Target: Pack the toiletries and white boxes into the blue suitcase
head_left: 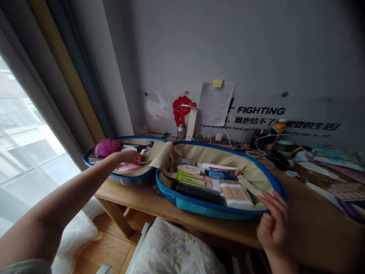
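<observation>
A small blue-rimmed suitcase lies opened flat on the desk. My left hand [132,156] reaches into its left half [114,176], fingers curled down over a pink packet [128,167]. What they pinch is too small to make out. A purple bath puff [107,147] and a phone-like dark object [148,147] lie around that hand. At the near right rim of the right half [222,214], my right hand [272,220] has its fingers apart and holds nothing. Closest to it are a pack of cotton swabs [236,194], a toothpaste tube [219,168] and green-pink packets [195,179].
The wooden desk [310,224] carries a bottle [278,133] and papers [322,171] at right. Behind the suitcase stand a white lamp [191,123] and a small metal bottle [181,131]. A chair with a floral cover [176,247] is in front; curtains hang at left.
</observation>
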{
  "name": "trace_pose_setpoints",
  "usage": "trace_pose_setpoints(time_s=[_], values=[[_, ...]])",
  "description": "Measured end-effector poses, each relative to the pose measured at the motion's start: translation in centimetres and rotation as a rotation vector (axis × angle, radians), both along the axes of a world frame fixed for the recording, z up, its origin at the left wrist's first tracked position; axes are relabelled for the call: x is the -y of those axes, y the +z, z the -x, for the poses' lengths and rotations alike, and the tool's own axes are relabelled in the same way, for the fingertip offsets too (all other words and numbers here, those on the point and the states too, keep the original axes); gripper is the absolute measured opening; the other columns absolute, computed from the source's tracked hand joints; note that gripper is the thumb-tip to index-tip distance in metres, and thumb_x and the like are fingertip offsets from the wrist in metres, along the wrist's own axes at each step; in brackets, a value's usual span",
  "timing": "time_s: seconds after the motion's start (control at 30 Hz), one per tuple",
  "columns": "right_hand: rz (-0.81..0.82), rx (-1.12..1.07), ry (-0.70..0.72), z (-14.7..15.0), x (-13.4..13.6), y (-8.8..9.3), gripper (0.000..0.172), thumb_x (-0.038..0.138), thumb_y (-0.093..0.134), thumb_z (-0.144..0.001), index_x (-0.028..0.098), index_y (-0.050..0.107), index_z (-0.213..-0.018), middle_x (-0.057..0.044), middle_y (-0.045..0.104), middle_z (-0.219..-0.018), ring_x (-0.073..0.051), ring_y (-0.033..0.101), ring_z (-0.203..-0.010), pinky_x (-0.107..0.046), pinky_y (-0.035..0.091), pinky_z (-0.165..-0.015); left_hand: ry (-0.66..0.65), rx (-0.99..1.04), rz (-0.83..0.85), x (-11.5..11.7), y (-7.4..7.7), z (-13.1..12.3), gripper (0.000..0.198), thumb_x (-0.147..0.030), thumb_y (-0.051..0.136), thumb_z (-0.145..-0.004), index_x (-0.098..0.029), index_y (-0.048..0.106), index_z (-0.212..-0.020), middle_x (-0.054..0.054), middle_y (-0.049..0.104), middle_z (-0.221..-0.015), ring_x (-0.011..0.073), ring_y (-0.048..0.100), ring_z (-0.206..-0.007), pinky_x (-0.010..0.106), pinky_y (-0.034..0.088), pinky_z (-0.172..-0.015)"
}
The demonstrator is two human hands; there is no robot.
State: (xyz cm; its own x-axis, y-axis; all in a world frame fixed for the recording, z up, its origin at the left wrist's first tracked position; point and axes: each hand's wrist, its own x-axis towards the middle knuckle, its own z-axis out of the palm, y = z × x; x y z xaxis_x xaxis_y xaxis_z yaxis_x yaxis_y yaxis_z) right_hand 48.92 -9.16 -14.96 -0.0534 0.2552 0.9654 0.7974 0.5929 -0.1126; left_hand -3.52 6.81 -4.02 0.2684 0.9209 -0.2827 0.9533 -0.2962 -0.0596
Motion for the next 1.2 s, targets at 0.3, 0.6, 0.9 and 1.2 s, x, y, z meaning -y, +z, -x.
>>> trace_pose_setpoints(time_s=[0.3, 0.6, 0.9, 1.2], values=[[0.017, -0.002, 0.008, -0.2, -0.1, -0.4, 0.038, 0.036, 0.035, -0.103, 0.017, 0.063, -0.122, -0.016, 0.066, -0.117, -0.033, 0.054, -0.129, -0.058, 0.043, -0.107, -0.014, 0.106, -0.043, 1.0, -0.1, 1.0, 0.033, -0.044, 0.067, -0.078, -0.018, 0.069, -0.098, 0.007, 0.073, -0.1, 0.0222, 0.065, -0.091, 0.029, 0.049, -0.083], [0.015, -0.024, 0.002, 0.1, 0.0, 0.0, 0.039, 0.039, 0.035, -0.103, 0.019, 0.064, -0.121, -0.015, 0.066, -0.117, -0.032, 0.054, -0.128, -0.054, 0.044, -0.105, -0.064, 0.326, -0.152, 2.4, 5.2, -3.6, 0.042, -0.052, 0.047, -0.092, -0.017, 0.061, -0.114, 0.01, 0.073, -0.11, 0.0232, 0.067, -0.096, 0.031, 0.051, -0.085], [0.04, -0.033, -0.003, -0.3, 0.0, -0.5, 0.04, 0.042, 0.036, -0.102, 0.018, 0.064, -0.117, -0.015, 0.066, -0.116, -0.033, 0.055, -0.128, -0.057, 0.045, -0.103, -0.442, 0.107, -0.079, 5.9, 4.9, -20.4, 0.032, -0.035, 0.054, -0.097, -0.02, 0.064, -0.123, 0.011, 0.072, -0.117, 0.0254, 0.069, -0.106, 0.03, 0.052, -0.085], [0.017, -0.005, 0.005, 0.1, 0.1, -0.1, 0.039, 0.036, 0.035, -0.103, 0.018, 0.062, -0.124, -0.015, 0.066, -0.118, -0.032, 0.054, -0.129, -0.056, 0.045, -0.103, -0.44, 0.0, -0.097, 4.7, 1.0, -22.7, 0.031, -0.038, 0.062, -0.093, -0.02, 0.066, -0.118, 0.012, 0.069, -0.123, 0.0274, 0.068, -0.111, 0.034, 0.055, -0.09]])
